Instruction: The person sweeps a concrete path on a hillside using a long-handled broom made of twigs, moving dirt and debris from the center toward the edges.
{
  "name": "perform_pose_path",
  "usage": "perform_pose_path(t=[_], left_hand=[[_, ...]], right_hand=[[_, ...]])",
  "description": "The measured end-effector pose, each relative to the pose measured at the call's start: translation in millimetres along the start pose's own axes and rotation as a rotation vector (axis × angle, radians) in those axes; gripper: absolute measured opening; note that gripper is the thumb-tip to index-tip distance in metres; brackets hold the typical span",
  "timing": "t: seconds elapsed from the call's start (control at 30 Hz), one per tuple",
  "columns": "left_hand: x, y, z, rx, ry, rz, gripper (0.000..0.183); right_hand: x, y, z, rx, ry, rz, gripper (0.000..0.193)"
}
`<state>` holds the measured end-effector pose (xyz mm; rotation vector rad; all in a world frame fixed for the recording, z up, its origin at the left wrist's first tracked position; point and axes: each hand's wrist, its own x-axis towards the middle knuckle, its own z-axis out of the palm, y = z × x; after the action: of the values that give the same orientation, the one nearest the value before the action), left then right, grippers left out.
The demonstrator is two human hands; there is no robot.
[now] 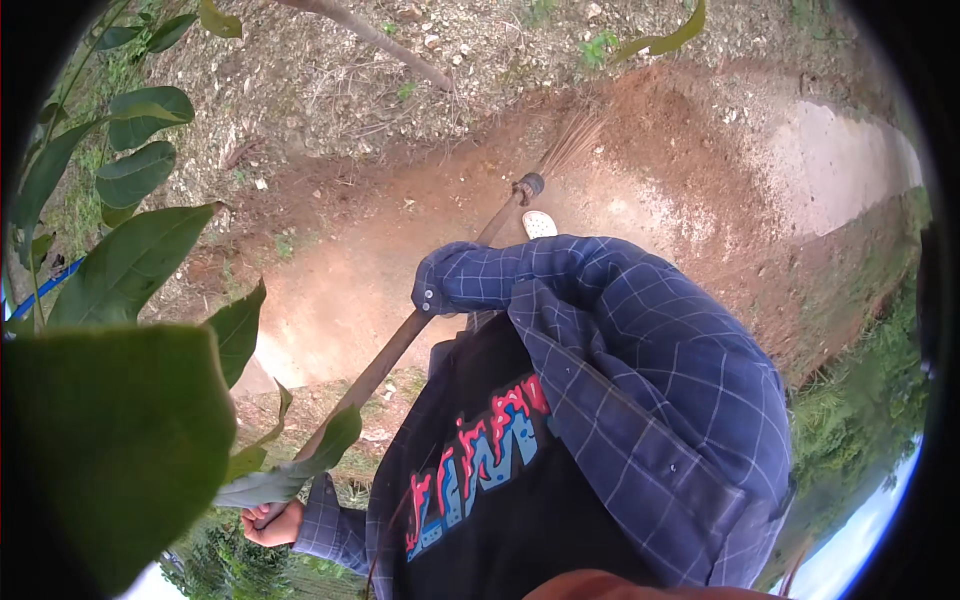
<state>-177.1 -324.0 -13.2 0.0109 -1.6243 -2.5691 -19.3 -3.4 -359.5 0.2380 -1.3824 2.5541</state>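
A long-handled stick broom (pixel 375 372) slants across the view, its bundle of thin twigs (pixel 575 140) spread on the reddish dirt beyond a dark binding. My left hand (pixel 272 524) is closed around the handle's upper end, at lower left. My right arm, in a blue checked sleeve (pixel 640 290), reaches across my body to the middle of the handle. The sleeve's buttoned cuff (pixel 428 290) lies over the handle there and hides my right hand and its fingers. Close to the broom's binding shows part of a light shoe with holes (pixel 540 224).
Large green leaves (pixel 110 440) hang close at the left, one partly over the handle near my left hand. A thin trunk or branch (pixel 380 40) stands at the top. Gravelly soil (pixel 330 110) lies beyond the dirt, and a pale smooth patch (pixel 830 165) at right.
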Motion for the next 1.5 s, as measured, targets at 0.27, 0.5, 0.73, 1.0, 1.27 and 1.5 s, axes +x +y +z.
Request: perform_pose_path(t=[0.27, 0.5, 0.73, 1.0, 1.27, 1.5], left_hand=[[-34, -104, 35, 0.023, 0.1, -0.07, 0.028], [-9, -5, -27, 0.041, -0.044, 0.005, 0.026], [-53, -146, -50, -0.004, 0.135, -0.153, 0.023], [-11, -50, -16, -0.013, -0.148, -0.18, 0.025], [-55, -173, -11, -0.083, 0.06, -0.228, 0.026], [15, -119, -26, 0.311, -0.071, -0.145, 0.025]], right_hand=[[-13, 53, -51, -0.923, -0.206, 0.409, 0.012], [-5, 24, -1, -0.316, -0.107, -0.174, 0.007], [-52, 28, -71, -1.11, -0.245, 0.454, 0.009], [-34, -30, -5, -0.784, -0.205, 0.171, 0.01], [-74, 1, -94, -1.21, -0.166, 0.581, 0.013], [-54, -27, -33, -1.176, -0.297, 0.436, 0.016]])
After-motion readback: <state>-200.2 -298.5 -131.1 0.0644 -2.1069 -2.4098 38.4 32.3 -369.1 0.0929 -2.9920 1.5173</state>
